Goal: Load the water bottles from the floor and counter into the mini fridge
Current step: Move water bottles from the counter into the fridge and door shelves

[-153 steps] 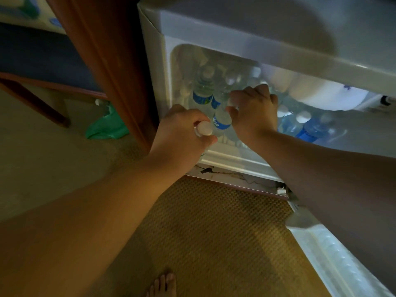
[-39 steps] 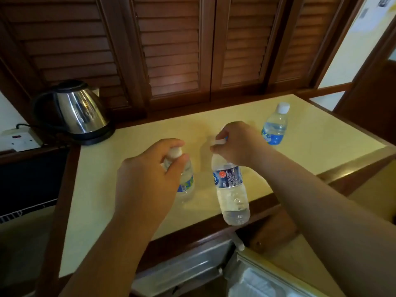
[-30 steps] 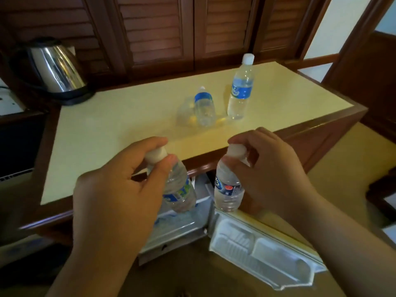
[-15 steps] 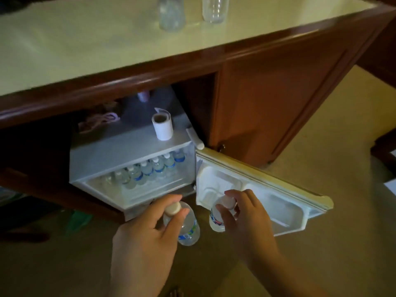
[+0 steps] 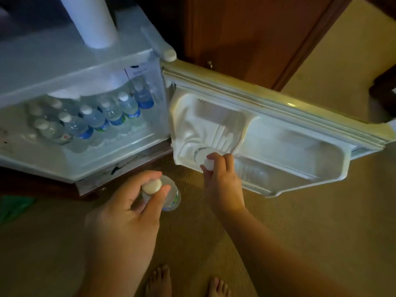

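We look down at a dim room with tan carpet (image 5: 300, 232) and a dark wooden cabinet (image 5: 246, 35) behind. A white mini fridge (image 5: 64, 67) sits at floor level on the left, with its door (image 5: 278, 129) swung wide open to the right, so that we see the moulded white inside of the door. A white paper roll (image 5: 92, 20) stands upright on top of the fridge.

Inside the fridge, a row of water bottles (image 5: 102, 116) with white caps and blue labels stands upright, packed close side by side, with more behind them on the left.

Our right hand (image 5: 220, 181) reaches to the lower left corner of the door shelf. Its fingertips are pinched around the white cap of a clear bottle (image 5: 200, 154), gripping it from above. The body of this bottle sits down inside the door shelf, beyond and beneath the fingers, and we see only its shoulder and cap. We cannot tell whether its base touches the shelf.

Our left hand (image 5: 126, 209) hangs over the carpet just in front of the fridge. The thumb and fingers close around the neck of a second bottle (image 5: 169, 196), just under its white cap (image 5: 151, 186). The cap pokes up between the fingers, and the bottle's body hangs below the hand, showing past the fingertips on the right.

Two bare feet (image 5: 158, 281) stand on the carpet at the bottom edge. A green object (image 5: 15, 206) lies at the far left, too dark to identify.
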Demonstrator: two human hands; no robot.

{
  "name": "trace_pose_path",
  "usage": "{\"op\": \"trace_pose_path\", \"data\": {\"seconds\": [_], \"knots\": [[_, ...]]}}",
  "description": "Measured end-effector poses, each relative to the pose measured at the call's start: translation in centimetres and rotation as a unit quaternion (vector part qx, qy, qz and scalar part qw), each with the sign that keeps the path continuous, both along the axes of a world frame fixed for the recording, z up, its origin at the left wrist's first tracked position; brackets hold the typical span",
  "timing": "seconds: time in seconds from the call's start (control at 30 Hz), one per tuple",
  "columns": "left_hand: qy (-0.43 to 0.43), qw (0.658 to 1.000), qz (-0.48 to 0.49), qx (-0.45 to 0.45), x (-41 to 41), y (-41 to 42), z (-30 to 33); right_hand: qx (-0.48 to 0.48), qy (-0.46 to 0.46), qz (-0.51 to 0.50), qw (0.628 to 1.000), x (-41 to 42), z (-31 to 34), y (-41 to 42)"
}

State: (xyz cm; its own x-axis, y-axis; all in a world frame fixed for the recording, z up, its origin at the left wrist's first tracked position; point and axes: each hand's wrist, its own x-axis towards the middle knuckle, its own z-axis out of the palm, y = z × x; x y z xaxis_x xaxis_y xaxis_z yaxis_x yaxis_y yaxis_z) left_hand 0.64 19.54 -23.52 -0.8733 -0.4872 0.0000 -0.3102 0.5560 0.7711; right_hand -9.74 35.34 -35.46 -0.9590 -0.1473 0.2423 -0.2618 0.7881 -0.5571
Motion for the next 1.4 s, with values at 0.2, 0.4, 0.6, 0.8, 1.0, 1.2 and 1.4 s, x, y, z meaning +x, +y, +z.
{"op": "trace_pose_path", "data": {"seconds": [0.2,0.4,0.6,0.8,1.0,1.2,1.4], "knots": [[0.005,0.998,-0.002,0.056,-0.6,0.6,-4.7,0.013,0.040,-0.042,0.998,0.2,-5.2,1.7],[0.008,0.997,-0.002,0.079,-2.2,1.4,-7.3,0.018,0.060,-0.081,0.995,0.6,-6.9,5.6],[0.032,0.995,-0.042,0.090,-4.3,2.3,-8.1,-0.012,-0.010,-0.162,0.987,0.5,-6.9,8.9],[0.040,0.991,-0.057,0.114,-6.3,3.6,-8.8,-0.047,-0.044,-0.253,0.965,0.1,-5.9,11.5],[0.043,0.994,-0.064,0.082,-8.5,4.8,-8.6,-0.092,-0.090,-0.337,0.933,0.0,-5.1,13.3],[0.075,0.991,-0.078,0.084,-11.2,5.4,-8.8,-0.115,-0.081,-0.351,0.926,0.3,-5.1,12.9],[0.049,0.989,-0.093,0.100,-13.8,6.1,-9.5,-0.117,-0.096,-0.386,0.910,0.1,-5.1,12.5]]}}
